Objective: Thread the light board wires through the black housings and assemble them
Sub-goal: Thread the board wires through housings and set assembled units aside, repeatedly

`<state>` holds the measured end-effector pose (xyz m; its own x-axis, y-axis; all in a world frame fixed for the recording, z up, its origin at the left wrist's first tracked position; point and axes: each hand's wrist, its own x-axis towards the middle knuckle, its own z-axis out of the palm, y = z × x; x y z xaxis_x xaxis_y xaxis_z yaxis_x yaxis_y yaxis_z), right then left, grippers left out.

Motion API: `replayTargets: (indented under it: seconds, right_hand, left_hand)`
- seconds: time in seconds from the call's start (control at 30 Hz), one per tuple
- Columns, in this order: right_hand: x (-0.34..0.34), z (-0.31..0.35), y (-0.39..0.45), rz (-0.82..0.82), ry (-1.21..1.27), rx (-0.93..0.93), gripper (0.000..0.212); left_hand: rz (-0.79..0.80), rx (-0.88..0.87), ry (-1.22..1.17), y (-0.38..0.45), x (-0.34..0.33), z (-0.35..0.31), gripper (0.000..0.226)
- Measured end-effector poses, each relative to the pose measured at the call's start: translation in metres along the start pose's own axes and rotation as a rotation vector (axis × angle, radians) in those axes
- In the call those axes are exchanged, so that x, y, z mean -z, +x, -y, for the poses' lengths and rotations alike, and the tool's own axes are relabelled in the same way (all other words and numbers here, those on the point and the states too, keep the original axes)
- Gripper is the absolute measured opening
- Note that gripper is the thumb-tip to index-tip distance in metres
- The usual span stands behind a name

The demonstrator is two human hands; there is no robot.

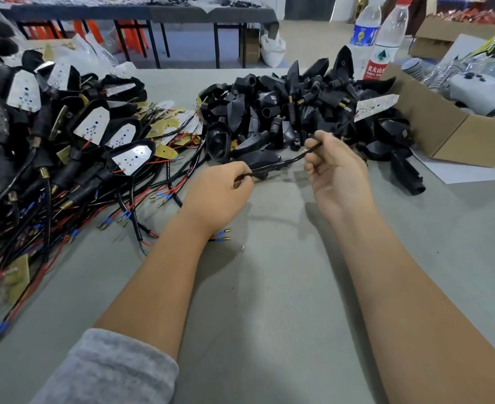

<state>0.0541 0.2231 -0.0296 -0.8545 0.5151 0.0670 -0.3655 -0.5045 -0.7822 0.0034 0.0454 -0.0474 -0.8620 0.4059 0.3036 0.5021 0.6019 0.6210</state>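
A thin black sheathed wire [284, 162] is stretched between my two hands above the grey table [269, 287]. My left hand [217, 193] pinches its lower end; two blue-and-brass terminals [224, 234] stick out below my left wrist. My right hand [336, 170] pinches the wire's upper end between thumb and fingers. A light board [376, 107] lies on top of the heap of empty black housings [293, 112] just behind my hands; whether the wire leads to it I cannot tell. One black housing [262, 160] lies under the wire.
A big heap of assembled housings with light boards [94, 126] and red and black wires [36, 223] fills the left side. Two water bottles [383, 42] stand at the back right beside an open cardboard box [444, 126]. A loose housing [406, 176] lies right of my right hand.
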Motion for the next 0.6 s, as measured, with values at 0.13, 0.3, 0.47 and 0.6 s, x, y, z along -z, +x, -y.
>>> replayTargets:
  seconds: [0.13, 0.3, 0.47, 0.6]
  right_hand:
    - [-0.006, -0.012, -0.008, 0.183, -0.327, -0.101, 0.011]
    - [-0.008, -0.017, -0.008, 0.067, -0.373, -0.059, 0.016]
    - [0.001, -0.010, -0.001, -0.113, -0.249, -0.024, 0.019]
    - [-0.001, -0.011, -0.001, -0.169, -0.227, -0.025, 0.014]
  left_hand:
    - [0.037, -0.111, 0.054, 0.001, -0.003, -0.001, 0.018]
    - [0.028, -0.198, 0.103, 0.009, -0.005, 0.004, 0.033]
    - [-0.095, 0.008, -0.088, 0.012, -0.003, 0.006, 0.064]
    - [-0.256, 0.134, -0.192, 0.013, 0.000, 0.008, 0.062]
